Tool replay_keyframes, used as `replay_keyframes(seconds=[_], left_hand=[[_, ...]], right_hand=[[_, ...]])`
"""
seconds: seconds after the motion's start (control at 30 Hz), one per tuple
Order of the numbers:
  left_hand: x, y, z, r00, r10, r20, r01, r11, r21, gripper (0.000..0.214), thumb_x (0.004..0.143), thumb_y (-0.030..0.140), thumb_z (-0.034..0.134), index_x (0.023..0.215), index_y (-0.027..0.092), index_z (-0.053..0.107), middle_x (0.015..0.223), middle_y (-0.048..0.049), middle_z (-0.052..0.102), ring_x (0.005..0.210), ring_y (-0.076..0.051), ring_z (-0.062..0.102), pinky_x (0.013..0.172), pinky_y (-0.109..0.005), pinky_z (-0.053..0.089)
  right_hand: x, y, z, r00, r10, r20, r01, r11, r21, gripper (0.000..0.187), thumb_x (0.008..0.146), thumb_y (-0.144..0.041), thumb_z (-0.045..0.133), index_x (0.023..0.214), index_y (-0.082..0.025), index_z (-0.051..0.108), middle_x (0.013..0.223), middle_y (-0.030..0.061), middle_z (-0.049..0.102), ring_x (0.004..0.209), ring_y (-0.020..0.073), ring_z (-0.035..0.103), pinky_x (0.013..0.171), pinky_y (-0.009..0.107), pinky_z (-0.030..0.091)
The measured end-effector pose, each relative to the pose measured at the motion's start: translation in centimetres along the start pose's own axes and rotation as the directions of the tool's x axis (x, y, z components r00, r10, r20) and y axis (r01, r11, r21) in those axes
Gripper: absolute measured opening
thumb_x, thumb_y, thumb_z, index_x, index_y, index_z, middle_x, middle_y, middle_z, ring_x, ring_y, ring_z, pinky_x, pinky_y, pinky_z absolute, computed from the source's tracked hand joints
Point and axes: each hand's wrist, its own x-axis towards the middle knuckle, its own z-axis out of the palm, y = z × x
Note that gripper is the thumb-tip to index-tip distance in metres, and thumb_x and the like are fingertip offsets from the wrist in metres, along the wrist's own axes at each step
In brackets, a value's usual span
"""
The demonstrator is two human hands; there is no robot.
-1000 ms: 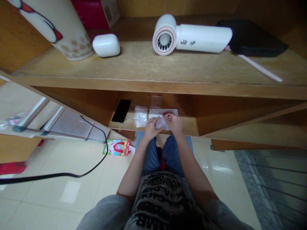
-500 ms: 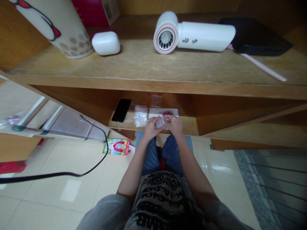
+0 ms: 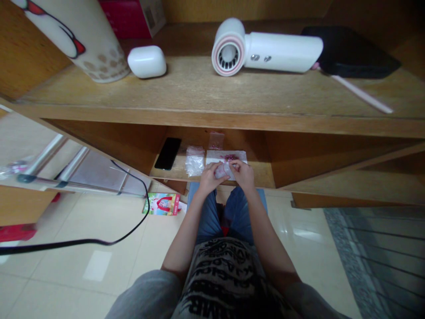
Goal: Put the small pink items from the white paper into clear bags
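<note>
My left hand [image 3: 208,179] is closed on a small clear plastic bag [image 3: 221,171] over the lower shelf's front edge. At the bag's right side, the fingers of my right hand [image 3: 243,175] are pinched together; what they hold is too small to make out. Just beyond both hands lies a white sheet of paper [image 3: 212,155], bearing a heap of small dark-pink pieces [image 3: 231,157]. A pile of clear plastic bags [image 3: 195,159] rests left of the paper. Behind the paper is another clear bag [image 3: 216,139] with some pink pieces in it.
A black phone [image 3: 168,153] lies at the lower shelf's left. Above my hands, the upper shelf [image 3: 186,97] holds a drink cup [image 3: 99,48], a white case [image 3: 147,62], a white handheld fan [image 3: 282,51] and a black flat object [image 3: 358,51]. A black cable [image 3: 129,232] hangs at the left.
My right hand has shifted slightly to the right, away from my left hand. My left hand stays on the bag in nearly the same place.
</note>
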Motion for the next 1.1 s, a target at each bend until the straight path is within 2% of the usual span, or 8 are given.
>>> replay_keyframes(seconds=[0.2,0.37,0.57,0.67,0.77,0.9,1.0,1.1], left_hand=[[0.0,0.1,0.0,1.000,0.002,-0.014,-0.003,1.000,-0.007,0.053,0.067,0.041,0.072,0.113,0.019,0.055,0.109,-0.0088,0.062,0.101,-0.023,0.057,0.089,-0.038,0.046],[0.0,0.1,0.0,1.000,0.014,-0.020,-0.014,1.000,-0.005,0.053,0.067,0.042,0.072,0.112,0.018,0.056,0.108,-0.0090,0.062,0.100,-0.022,0.057,0.088,-0.038,0.046],[0.0,0.0,0.1,1.000,-0.002,-0.013,0.002,1.000,0.002,0.055,0.067,0.043,0.072,0.113,0.019,0.055,0.108,-0.0088,0.062,0.101,-0.023,0.057,0.088,-0.038,0.046],[0.0,0.0,0.1,1.000,0.000,-0.013,0.000,1.000,-0.007,0.054,0.067,0.042,0.072,0.113,0.019,0.056,0.108,-0.0092,0.062,0.101,-0.023,0.057,0.089,-0.039,0.046],[0.0,0.1,0.0,1.000,0.007,-0.017,-0.007,1.000,-0.011,0.053,0.067,0.042,0.072,0.112,0.019,0.056,0.108,-0.0091,0.062,0.101,-0.023,0.057,0.089,-0.039,0.045],[-0.1,0.2,0.0,1.000,0.004,-0.014,-0.004,1.000,-0.003,0.053,0.068,0.042,0.071,0.113,0.018,0.055,0.108,-0.0089,0.062,0.101,-0.023,0.057,0.089,-0.038,0.045],[-0.1,0.1,0.0,1.000,0.002,-0.016,-0.002,1.000,-0.002,0.053,0.068,0.042,0.071,0.113,0.019,0.055,0.108,-0.0083,0.062,0.101,-0.023,0.057,0.090,-0.038,0.045],[-0.1,0.0,0.0,1.000,0.004,-0.016,-0.005,1.000,-0.008,0.053,0.069,0.042,0.071,0.113,0.018,0.055,0.109,-0.0087,0.062,0.101,-0.023,0.056,0.090,-0.038,0.045]], right_hand=[[-0.8,0.7,0.7,0.999,0.016,0.048,-0.029,0.957,0.289,0.029,0.079,-0.042,0.048,0.081,-0.019,0.066,0.051,-0.0033,0.049,0.049,0.0122,0.045,0.052,0.023,0.034],[-0.8,0.8,1.3,0.996,0.020,0.090,-0.052,0.929,0.367,0.029,0.078,-0.040,0.049,0.086,-0.018,0.067,0.057,-0.0015,0.055,0.053,0.0129,0.048,0.054,0.024,0.038],[-0.5,1.3,-0.3,0.991,0.027,-0.134,0.016,0.952,0.306,0.040,0.066,-0.016,0.043,0.100,-0.017,0.064,0.090,0.0063,0.063,0.071,0.0153,0.055,0.066,0.026,0.043],[0.0,2.3,-1.0,0.968,0.090,-0.232,-0.024,0.961,0.275,0.038,0.060,-0.011,0.038,0.088,-0.014,0.064,0.076,0.0055,0.062,0.066,0.0153,0.055,0.064,0.026,0.043],[0.7,3.3,-1.6,0.974,0.082,-0.209,-0.036,0.977,0.211,0.031,0.056,-0.010,0.037,0.073,-0.016,0.062,0.059,0.0012,0.057,0.054,0.0141,0.051,0.058,0.024,0.039],[1.7,3.9,-2.4,0.990,0.034,-0.138,-0.018,0.993,0.113,0.026,0.055,-0.007,0.036,0.060,-0.017,0.059,0.055,0.0013,0.057,0.050,0.0132,0.050,0.054,0.023,0.034],[2.3,3.7,-2.7,0.996,0.016,-0.083,-0.014,1.000,0.021,0.029,0.056,-0.005,0.038,0.062,-0.017,0.063,0.057,0.0030,0.061,0.053,0.0148,0.054,0.055,0.023,0.036],[2.8,3.1,-2.8,0.999,0.018,-0.037,-0.020,0.997,-0.075,0.033,0.063,-0.005,0.041,0.076,-0.019,0.069,0.072,0.0053,0.069,0.065,0.0177,0.060,0.062,0.024,0.040]])
